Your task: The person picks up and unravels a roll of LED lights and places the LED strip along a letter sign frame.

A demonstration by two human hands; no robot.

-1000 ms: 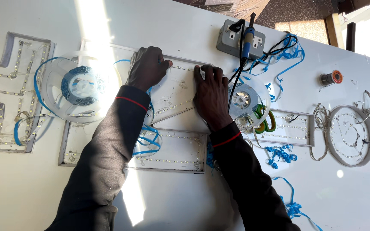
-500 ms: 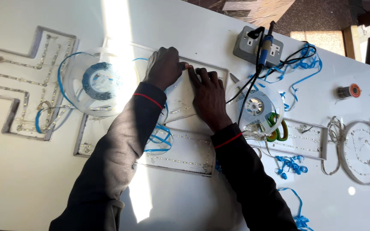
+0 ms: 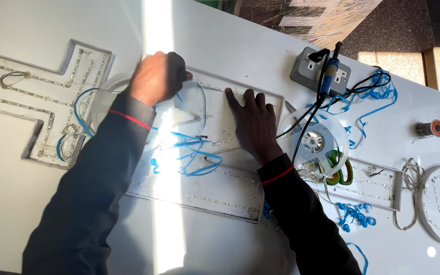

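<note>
Change: the left hand (image 3: 156, 76) has lifted off the letter tray's top edge and now sits further left, blurred by motion; the right hand (image 3: 253, 122) has stayed flat on the tray.
Cross-shaped tray (image 3: 52, 109): lies at the far left of the white worktop (image 3: 36, 214), with LED strips running along its channels.
Clear reel (image 3: 103, 102): lies just right of the cross-shaped tray, partly under the left hand and sleeve.
Left hand: fingers curled together over the reel's upper edge; what they pinch cannot be told.
Blue wire (image 3: 192, 155): loops loosely across the tray between the two arms.
Letter tray (image 3: 230, 196): white, shallow, in the centre, with LED strips along its floor.
Right hand: palm down on the tray floor, fingers (image 3: 245, 99) spread and pointing to the upper rim.
White LED reel (image 3: 314, 142): just right of the right wrist, with green-handled scissors (image 3: 342, 170) at its lower edge.
Grey socket box (image 3: 322, 71): above the reel, with a plug and black cable in it.
Solder spool (image 3: 429, 128): near the right edge.
</note>
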